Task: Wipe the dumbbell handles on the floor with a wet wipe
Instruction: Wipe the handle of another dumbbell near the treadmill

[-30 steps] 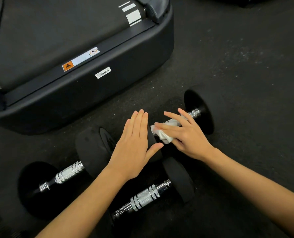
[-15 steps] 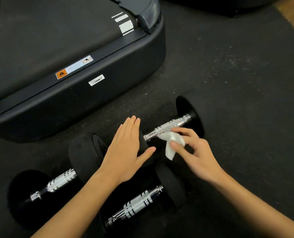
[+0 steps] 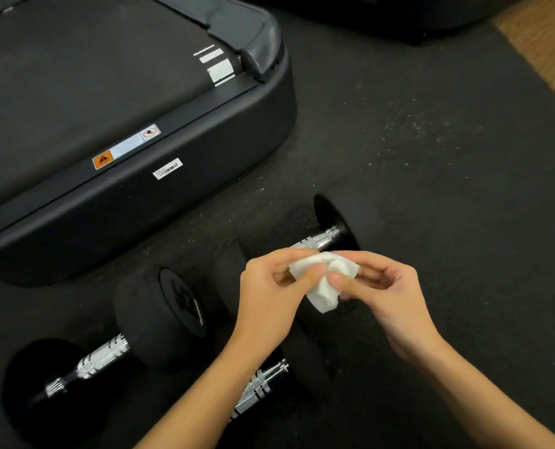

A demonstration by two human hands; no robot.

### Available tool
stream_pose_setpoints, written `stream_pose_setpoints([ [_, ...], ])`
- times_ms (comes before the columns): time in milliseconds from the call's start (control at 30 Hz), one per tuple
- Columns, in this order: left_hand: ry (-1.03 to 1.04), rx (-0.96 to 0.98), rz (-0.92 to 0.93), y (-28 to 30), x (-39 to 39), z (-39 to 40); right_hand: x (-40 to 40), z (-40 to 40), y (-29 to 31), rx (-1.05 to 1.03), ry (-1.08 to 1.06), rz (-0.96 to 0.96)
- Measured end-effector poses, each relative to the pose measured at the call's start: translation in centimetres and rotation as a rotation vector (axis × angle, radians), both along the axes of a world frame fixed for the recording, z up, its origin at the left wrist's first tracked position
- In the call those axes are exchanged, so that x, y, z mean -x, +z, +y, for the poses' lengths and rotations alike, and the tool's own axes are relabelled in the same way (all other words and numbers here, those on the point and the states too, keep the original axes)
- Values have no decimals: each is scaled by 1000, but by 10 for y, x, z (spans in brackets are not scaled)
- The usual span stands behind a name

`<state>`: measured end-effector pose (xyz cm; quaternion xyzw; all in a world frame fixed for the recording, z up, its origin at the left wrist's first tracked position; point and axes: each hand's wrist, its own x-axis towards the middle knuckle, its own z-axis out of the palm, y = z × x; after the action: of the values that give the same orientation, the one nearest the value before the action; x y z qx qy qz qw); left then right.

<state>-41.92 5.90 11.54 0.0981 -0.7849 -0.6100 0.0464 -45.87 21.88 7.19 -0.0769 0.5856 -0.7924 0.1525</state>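
Black rubber floor mat (image 3: 431,150) fills most of the view; pale speckles across its middle, a strip of tan floor (image 3: 541,43) past its far right corner.

Treadmill base (image 3: 140,202), black and rounded, sits over the far left part of the mat. Orange warning label (image 3: 102,160) and a white barcode sticker (image 3: 167,169) on its rear rim.

Three dumbbells on the mat, all black heads with knurled chrome handles:
- Far dumbbell (image 3: 344,218), toward the mat's middle. Right end of its handle (image 3: 318,241) shows bare; the rest is hidden behind the hands.
- Left dumbbell (image 3: 159,315), near the left edge, lies at a slant, handle (image 3: 102,354) fully exposed, logo on its near head end.
- Near dumbbell (image 3: 305,358), by the near edge, handle (image 3: 256,390) partly under the left forearm.

Left hand (image 3: 269,296) and right hand (image 3: 389,293) meet above the far dumbbell, just in front of its handle. Both bare forearms reach in from the near edge.

Wet wipe (image 3: 324,280), white and crumpled, is pinched between the two hands: left thumb and fingers closed on its left part, right thumb and fingers closed on its right part. A loose fold hangs down below the thumbs. Whether the wipe touches the far handle: cannot tell; it looks held clear of it.
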Motion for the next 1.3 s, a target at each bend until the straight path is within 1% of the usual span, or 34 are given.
stream_pose_setpoints([
  [100,79,-158,-73,-6,-1,3,4,3,-4,-33,-93,-17],
  [200,56,-334,-137,-9,-4,4,9,8,-5,-93,-70,-7],
  [233,50,-382,-155,-9,-4,2,10,9,-4,-147,-67,35],
  [300,73,-387,-156,-7,-1,0,15,10,-1,-336,-116,218],
  [333,108,-309,-123,-5,3,-2,20,11,2,-427,-170,320],
  [367,156,-163,-66,-4,8,-4,26,12,3,-489,-241,401],
  [433,260,200,68,-2,21,-7,41,14,5,-573,-367,495],
  [500,291,491,155,-2,37,-5,56,14,3,-674,-424,541],
  [567,211,653,157,-13,54,1,66,10,-4,-732,-378,524],
  [633,69,747,101,-33,66,9,71,3,-13,-706,-267,448],
  [700,-126,818,52,-54,67,15,71,-3,-20,-658,-182,368],
  [767,-221,757,11,-63,62,16,70,-4,-26,-624,-165,337],
  [833,-221,637,-10,-64,56,10,70,-3,-28,-602,-180,340],
  [867,-221,622,-12,-64,54,7,70,-3,-29,-587,-186,336],
  [933,-195,733,12,-65,55,2,70,-3,-29,-544,-188,313],
  [1033,-205,974,58,-74,64,3,71,-2,-29,-515,-187,301],
  [1100,-206,1175,32,-83,70,6,72,-1,-30,-516,-191,305],
  [1167,-181,1310,3,-89,76,10,73,-2,-30,-523,-194,310],
  [1233,-170,1380,3,-87,80,14,73,-2,-31,-528,-194,317],
  [1300,-168,1368,21,-82,85,13,73,-2,-31,-518,-193,320],
])
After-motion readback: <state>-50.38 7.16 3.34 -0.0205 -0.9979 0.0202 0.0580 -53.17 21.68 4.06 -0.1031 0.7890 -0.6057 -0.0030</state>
